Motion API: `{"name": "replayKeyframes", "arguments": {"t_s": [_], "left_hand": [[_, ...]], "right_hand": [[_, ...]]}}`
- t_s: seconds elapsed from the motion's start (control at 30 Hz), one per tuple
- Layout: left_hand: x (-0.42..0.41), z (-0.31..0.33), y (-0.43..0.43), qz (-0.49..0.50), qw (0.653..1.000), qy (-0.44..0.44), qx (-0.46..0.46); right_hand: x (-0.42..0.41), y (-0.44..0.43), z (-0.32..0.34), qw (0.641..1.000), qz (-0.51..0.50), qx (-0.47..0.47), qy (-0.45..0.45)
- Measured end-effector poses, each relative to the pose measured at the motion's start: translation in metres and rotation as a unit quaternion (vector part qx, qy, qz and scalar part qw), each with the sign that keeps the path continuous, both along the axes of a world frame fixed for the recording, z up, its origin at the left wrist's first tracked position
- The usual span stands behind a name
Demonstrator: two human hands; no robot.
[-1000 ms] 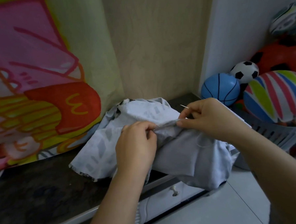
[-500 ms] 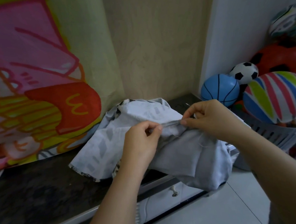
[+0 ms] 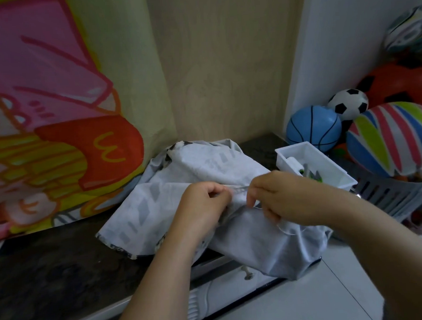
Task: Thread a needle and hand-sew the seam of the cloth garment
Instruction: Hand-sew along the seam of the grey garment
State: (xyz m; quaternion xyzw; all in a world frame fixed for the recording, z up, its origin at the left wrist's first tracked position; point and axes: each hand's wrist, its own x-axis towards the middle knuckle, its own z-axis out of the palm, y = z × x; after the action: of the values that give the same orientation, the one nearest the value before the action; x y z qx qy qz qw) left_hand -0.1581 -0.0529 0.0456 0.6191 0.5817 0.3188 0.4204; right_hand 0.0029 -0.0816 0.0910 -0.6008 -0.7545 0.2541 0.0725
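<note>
The pale grey printed cloth garment (image 3: 205, 165) lies crumpled on the dark speckled surface (image 3: 52, 278), its right part hanging over the front edge; the left hand (image 3: 202, 204), fingers curled tight, pinches a raised fold at its middle. The right hand (image 3: 283, 197) sits just beside it on the same fold, fingers curled downward; whether they grip cloth or needle cannot be told; a white rectangular plastic tray (image 3: 292, 147) stands just behind.
</note>
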Motion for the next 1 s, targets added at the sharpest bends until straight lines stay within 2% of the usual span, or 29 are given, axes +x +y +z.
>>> {"name": "replayKeyframes", "arguments": {"t_s": [0.1, 0.2, 0.47, 0.73, 0.9, 1.0], "left_hand": [[-0.001, 0.000, 0.000, -0.002, 1.000, 0.000, 0.004], [-0.001, -0.001, 0.001, -0.004, 1.000, 0.007, 0.012], [0.000, -0.002, 0.002, -0.006, 1.000, 0.001, 0.015], [0.001, -0.002, 0.001, -0.010, 1.000, 0.002, 0.018], [0.002, -0.004, 0.000, -0.014, 0.999, 0.007, 0.031], [0.004, -0.006, -0.001, -0.017, 0.999, 0.017, 0.046]], "right_hand": [[-0.003, 0.001, -0.006, 0.999, -0.010, -0.019, -0.032], [-0.005, 0.003, -0.006, 0.994, 0.038, -0.018, -0.103], [-0.007, 0.005, -0.010, 0.998, -0.019, -0.028, -0.048], [-0.008, 0.005, -0.009, 0.997, -0.015, -0.022, -0.066], [-0.010, 0.005, -0.009, 0.995, 0.028, -0.015, -0.099], [-0.014, 0.005, -0.017, 0.997, -0.013, 0.007, -0.077]]}}
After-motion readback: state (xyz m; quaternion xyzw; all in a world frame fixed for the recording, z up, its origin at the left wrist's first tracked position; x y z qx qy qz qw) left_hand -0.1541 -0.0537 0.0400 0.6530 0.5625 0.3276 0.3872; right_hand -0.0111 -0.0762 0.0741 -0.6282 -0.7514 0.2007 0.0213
